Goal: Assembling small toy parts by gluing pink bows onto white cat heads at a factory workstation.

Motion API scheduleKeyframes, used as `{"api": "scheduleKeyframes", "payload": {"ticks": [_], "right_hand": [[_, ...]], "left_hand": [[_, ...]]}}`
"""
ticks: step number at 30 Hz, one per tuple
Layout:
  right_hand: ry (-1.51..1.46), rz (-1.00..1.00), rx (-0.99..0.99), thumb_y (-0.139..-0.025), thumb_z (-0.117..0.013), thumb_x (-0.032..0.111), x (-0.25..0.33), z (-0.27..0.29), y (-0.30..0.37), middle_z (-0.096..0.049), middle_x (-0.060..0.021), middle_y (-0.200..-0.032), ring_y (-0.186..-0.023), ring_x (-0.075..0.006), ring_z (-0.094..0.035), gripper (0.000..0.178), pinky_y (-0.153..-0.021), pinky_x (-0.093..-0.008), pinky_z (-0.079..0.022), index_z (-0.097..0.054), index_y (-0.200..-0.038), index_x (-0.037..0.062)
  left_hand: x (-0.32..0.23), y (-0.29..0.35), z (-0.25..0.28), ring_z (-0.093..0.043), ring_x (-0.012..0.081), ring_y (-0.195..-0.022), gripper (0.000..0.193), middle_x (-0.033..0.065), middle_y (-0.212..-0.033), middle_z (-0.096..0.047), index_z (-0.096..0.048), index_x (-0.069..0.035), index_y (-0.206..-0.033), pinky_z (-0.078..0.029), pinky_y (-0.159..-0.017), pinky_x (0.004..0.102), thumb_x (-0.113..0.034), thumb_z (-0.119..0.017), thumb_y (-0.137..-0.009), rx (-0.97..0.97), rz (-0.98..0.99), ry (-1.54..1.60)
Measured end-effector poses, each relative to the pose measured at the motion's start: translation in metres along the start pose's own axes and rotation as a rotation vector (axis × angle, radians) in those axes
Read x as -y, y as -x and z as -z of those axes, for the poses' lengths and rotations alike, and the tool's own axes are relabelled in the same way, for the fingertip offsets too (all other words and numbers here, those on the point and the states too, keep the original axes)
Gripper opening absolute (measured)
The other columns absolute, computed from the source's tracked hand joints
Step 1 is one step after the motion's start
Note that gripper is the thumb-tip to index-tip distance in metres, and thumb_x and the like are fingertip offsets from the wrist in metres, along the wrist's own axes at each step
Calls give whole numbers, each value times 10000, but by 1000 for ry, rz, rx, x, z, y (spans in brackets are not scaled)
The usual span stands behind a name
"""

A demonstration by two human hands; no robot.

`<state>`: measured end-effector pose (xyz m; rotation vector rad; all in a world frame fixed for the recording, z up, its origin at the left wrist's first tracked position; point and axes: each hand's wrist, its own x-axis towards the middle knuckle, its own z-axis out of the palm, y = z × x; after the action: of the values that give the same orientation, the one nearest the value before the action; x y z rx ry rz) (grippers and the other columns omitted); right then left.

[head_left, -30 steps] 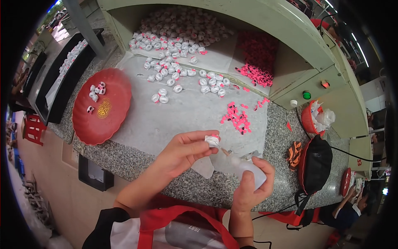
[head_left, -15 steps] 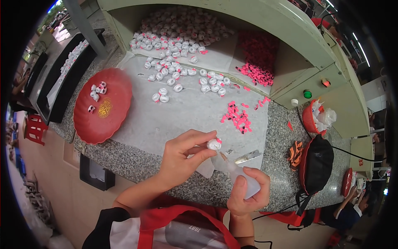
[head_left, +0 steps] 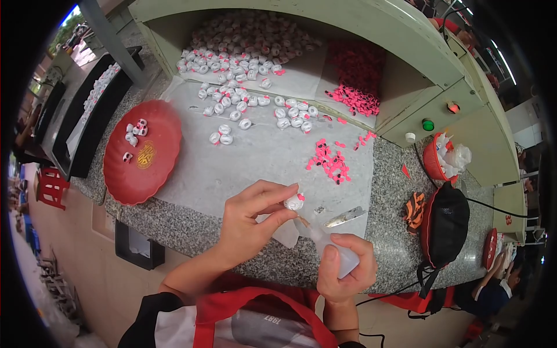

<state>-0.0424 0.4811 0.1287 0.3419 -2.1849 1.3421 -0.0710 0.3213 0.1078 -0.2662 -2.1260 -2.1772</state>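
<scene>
Between the thumb and fingers of my left hand is a small white ball-shaped piece with a pink bit on it. My right hand is closed around a translucent squeeze bottle. Its thin brownish nozzle points up at the underside of the white piece, close to my left thumb; whether they touch I cannot tell. Beyond my hands, small pink pieces, some with black spots, lie on the white sheet. Several white balls are grouped farther back.
A red scalloped dish with a few finished-looking balls stands left. Behind, a pale green booth shelters heaps of white balls and pink pieces. A metal strip lies near my right hand; a red basket and black pouch sit right.
The white piece has turned in my left fingers, so its pink bit now faces more to the right. The bottle stays close beneath it. The whole view has shifted slightly.
</scene>
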Motion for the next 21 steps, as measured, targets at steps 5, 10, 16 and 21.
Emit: {"api": "scheduleKeyframes", "payload": {"ticks": [5, 10, 16, 21], "right_hand": [[7, -42, -16, -744, -592, 131, 0, 3, -1, -587, -83, -721, -599, -155, -550, 151, -551, -251, -428, -562, -829, 10], [5, 118, 9, -694, -595, 33, -6, 4, -3, -590, -100, -683, -502, -203, -571, 196, -460, -273, -442, -534, -870, -25], [-11, 123, -9, -694, -588, 30, -7, 4, -4, -583, -98, -660, -489, -200, -562, 186, -449, -268, -432, -533, -864, -21], [23, 98, 1, -691, -590, 29, -8, 9, -3, -585, -94, -662, -489, -202, -566, 177, -453, -273, -439, -538, -854, -15]], "left_hand": [[-1, 1, 1, -563, 172, -905, 369, 116, -1000, -533, -554, 41, -1080, -502, -792, 264, 140, -566, -725, 0, 38, 14], [2, 0, 3, -568, 174, -913, 386, 126, -1012, -558, -537, 46, -1102, -482, -797, 260, 135, -564, -728, -5, 139, 204], [-2, -2, 3, -580, 164, -904, 403, 117, -998, -592, -532, 51, -1109, -474, -772, 242, 135, -570, -716, 12, 249, 332], [-2, -2, 4, -582, 163, -903, 411, 120, -999, -596, -531, 49, -1111, -477, -776, 243, 130, -579, -711, 13, 262, 353]]}}
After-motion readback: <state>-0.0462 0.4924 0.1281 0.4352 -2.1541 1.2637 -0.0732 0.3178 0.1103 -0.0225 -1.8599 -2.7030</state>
